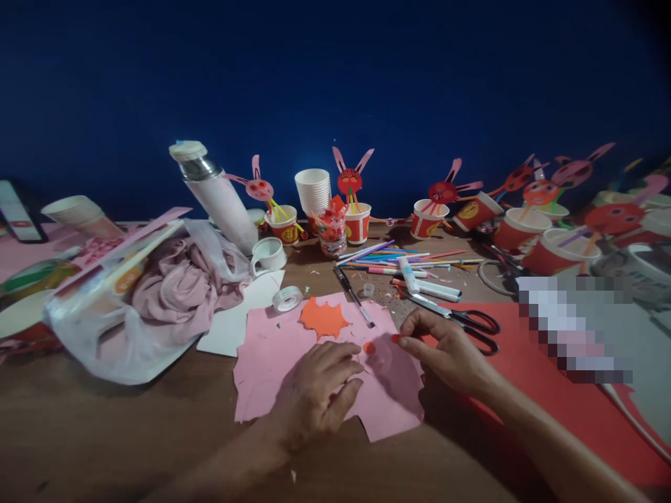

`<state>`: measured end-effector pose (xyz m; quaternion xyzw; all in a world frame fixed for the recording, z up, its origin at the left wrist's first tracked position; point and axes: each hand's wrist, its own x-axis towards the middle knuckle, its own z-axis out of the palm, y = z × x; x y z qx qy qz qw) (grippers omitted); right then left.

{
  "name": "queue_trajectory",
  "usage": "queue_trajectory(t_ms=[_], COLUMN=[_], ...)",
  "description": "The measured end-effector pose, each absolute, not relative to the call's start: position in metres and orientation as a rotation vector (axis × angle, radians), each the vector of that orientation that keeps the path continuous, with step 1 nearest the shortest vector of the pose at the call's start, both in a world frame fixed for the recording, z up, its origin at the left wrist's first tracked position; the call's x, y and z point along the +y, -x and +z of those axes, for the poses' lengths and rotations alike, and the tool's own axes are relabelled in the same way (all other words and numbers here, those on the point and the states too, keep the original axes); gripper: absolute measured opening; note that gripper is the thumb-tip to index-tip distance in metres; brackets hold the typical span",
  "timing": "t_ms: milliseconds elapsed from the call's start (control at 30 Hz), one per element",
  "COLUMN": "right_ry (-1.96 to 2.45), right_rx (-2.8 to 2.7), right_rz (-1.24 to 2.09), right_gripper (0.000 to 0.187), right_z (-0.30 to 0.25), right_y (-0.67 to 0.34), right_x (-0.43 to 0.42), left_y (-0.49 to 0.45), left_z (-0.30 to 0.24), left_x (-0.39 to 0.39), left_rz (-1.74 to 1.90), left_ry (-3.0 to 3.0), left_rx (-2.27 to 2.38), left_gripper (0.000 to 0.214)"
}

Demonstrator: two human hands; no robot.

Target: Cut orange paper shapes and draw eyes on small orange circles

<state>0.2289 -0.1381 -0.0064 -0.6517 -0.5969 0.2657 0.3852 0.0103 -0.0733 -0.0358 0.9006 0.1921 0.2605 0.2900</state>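
Note:
My left hand (314, 391) lies on a pink paper sheet (262, 370) on the wooden table, fingers stretched forward and slightly curled, pressing the paper. My right hand (445, 349) rests at the sheet's right edge, fingers together, its fingertip touching a small red piece at the edge. A small orange paper dot (369, 347) sits between the two hands. An orange spiky cut-out (323, 318) lies on the pink sheet just beyond my left hand.
Black-handled scissors (466, 320), a tape roll (286, 298), pens and coloured straws (388, 258) lie beyond the sheet. Red paper (524, 391) spreads at the right. A plastic bag with cloth (157, 293) and a flask (217, 192) stand left. Red cups with paper rabbits (356, 209) line the back.

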Motion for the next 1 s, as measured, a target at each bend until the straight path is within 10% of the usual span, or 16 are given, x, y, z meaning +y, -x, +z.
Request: queue_trajectory(t_ms=[433, 1000], right_ry=[1.209, 1.356], right_rx=[-1.959, -2.037], right_rz=[-0.318, -0.282], right_gripper=[0.019, 0.023], right_z=[-0.009, -0.015], right_y=[-0.228, -0.221], right_x=[-0.154, -0.146], left_y=[-0.051, -0.06], left_z=[-0.004, -0.006], left_x=[-0.077, -0.074], left_rz=[0.386, 0.516], left_ry=[-0.783, -0.744], left_rx=[0.697, 0.815], left_gripper=[0.023, 0.036])
